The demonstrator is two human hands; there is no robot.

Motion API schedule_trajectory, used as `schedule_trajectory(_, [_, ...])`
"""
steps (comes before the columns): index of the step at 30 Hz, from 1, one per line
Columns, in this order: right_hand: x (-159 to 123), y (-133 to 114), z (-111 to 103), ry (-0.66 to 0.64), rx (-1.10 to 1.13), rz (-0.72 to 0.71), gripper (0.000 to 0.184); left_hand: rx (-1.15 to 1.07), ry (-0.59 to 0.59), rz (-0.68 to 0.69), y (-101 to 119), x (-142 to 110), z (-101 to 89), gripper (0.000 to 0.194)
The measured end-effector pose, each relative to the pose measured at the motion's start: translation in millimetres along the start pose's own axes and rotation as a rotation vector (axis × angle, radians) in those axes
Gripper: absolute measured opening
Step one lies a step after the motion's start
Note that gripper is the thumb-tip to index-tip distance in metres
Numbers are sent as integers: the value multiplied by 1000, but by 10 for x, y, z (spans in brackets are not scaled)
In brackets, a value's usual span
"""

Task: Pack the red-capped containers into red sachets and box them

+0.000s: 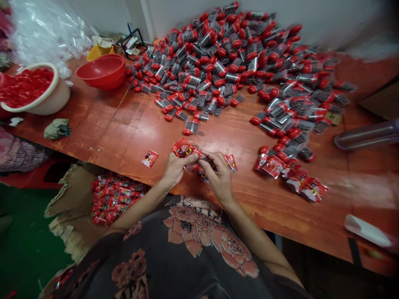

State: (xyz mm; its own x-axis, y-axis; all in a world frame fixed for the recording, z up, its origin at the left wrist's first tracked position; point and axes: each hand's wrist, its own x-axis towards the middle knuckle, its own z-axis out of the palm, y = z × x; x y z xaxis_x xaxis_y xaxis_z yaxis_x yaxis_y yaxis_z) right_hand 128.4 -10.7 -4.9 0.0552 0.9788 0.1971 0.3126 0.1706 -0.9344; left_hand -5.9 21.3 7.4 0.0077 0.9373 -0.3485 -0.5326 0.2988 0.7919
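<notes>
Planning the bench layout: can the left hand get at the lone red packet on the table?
Probably yes. The left hand is holding a red packet, but the lone packet lies close beside it, with only the red tabletop between them.

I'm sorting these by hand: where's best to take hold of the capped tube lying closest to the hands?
Close the grip across the straight clear body of the capped tube, probably from above and the near side. It lies on its side at the pile's front edge, with open table nearby; the rounded red cap looks harder to hold.
</notes>
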Motion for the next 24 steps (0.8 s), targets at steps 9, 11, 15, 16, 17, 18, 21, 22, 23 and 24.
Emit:
schedule_trajectory(9, [-46,3,-1,-34,-14,-51,30,-20,124,84,8,49,29,24])
schedule_trajectory(11, [-41,-5,-5,-44,11,-52,30,-29,117,70,19,38,36,24])
schedule_trajectory(15, [-9,-30,-35,-66,55,-17,28,-6,99,64,34,16,35,23])
schedule_trajectory(16, [-2,-33,-43,-64,59,1,27,1,96,58,36,9,32,23])
schedule_trajectory(17, [3,-33,-48,-56,60,16,27,6,94,46,37,1,28,24])
schedule_trajectory(18, [4,-29,-50,-47,59,23,27,9,93,30,35,-9,24,25])
schedule_trajectory(21, [-12,3,-36,-18,44,9,31,4,79,-18,10,-48,12,28])
schedule_trajectory(22, [-22,17,-26,-19,27,-5,34,2,72,-28,-3,-62,8,28])
schedule_trajectory(23, [-34,32,-15,-26,1,-23,37,0,64,-33,-16,-74,4,28])
schedule_trajectory(24, [-45,47,-4,-39,-31,-47,41,0,58,-34,-29,-83,0,28])
